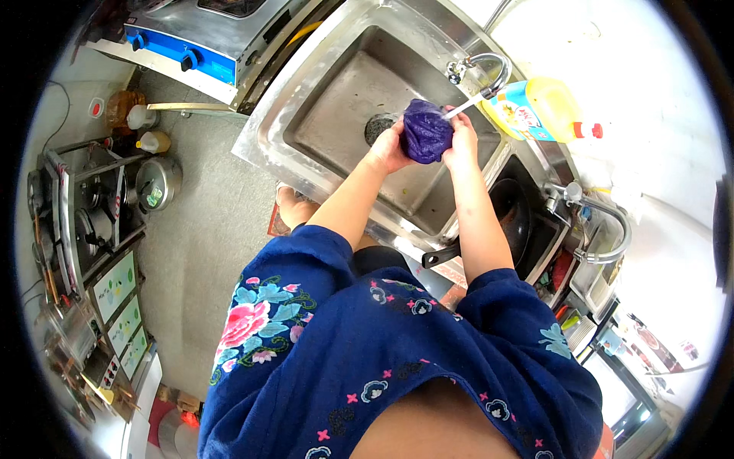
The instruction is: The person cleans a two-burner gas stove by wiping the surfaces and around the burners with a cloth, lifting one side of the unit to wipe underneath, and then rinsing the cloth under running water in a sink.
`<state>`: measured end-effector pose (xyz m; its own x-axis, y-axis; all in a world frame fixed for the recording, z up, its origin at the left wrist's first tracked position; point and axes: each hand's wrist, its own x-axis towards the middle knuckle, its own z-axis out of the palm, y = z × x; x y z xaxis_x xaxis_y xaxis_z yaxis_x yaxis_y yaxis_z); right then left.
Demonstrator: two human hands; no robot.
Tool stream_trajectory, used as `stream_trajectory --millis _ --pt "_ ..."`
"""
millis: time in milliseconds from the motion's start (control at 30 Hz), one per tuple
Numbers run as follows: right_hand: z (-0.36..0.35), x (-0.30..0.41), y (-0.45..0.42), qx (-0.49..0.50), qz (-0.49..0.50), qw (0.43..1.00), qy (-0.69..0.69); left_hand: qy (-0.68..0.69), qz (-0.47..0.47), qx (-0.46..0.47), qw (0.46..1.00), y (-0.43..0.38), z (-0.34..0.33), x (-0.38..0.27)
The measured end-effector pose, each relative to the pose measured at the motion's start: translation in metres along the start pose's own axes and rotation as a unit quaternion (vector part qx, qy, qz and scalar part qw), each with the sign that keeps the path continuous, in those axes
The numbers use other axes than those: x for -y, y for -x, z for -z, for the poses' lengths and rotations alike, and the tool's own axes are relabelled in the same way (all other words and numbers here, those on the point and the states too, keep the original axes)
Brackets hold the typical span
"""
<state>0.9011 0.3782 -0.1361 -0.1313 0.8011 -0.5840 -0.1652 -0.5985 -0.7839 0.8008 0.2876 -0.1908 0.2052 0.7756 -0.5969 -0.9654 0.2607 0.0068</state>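
Observation:
A wet purple cloth (425, 133), bunched into a ball, is held between my two hands over the stainless steel sink (350, 115). My left hand (392, 150) grips its left side, with the thumb on top. On the cloth's right side is my right hand (462, 140), its fingers partly hidden behind the cloth. From the curved faucet (500, 72) a stream of water (465, 105) runs down onto the cloth's upper right. Below, in the basin floor, the drain strainer (378, 127) is partly covered by my left hand.
A yellow detergent jug (545, 110) stands behind the sink's right rim. A wok (510, 215) sits in the second basin, its handle (440, 256) jutting towards me. A second faucet (613, 229) arches at right. A gas stove (189, 49) stands at upper left; a pot (157, 183) is on the floor.

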Motion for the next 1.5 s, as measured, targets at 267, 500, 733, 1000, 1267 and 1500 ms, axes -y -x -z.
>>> stream_trajectory --millis 267,500,733,1000,1267,1500 --pt "-0.025 -0.040 0.054 -0.027 0.368 0.790 0.490 0.015 -0.078 0.042 0.996 -0.026 0.000 0.010" --pt "-0.031 -0.027 0.027 -0.036 0.273 0.767 0.580 -0.128 -0.135 -0.174 0.967 -0.003 -0.020 0.013" --pt "-0.012 -0.012 0.005 -0.006 -0.169 0.921 0.350 -0.610 -0.261 -0.261 0.702 0.018 -0.018 0.007" --pt "0.024 -0.017 -0.030 0.013 -0.091 0.988 0.125 -0.414 -0.300 -0.045 0.859 0.022 -0.013 -0.035" --pt "0.007 0.002 -0.017 0.024 -0.025 0.999 0.033 -0.343 -0.295 -0.197 0.870 -0.005 0.058 -0.045" --pt "-0.004 0.017 0.016 0.114 0.004 0.993 0.001 -0.201 0.110 -0.186 0.955 0.020 -0.018 -0.040"
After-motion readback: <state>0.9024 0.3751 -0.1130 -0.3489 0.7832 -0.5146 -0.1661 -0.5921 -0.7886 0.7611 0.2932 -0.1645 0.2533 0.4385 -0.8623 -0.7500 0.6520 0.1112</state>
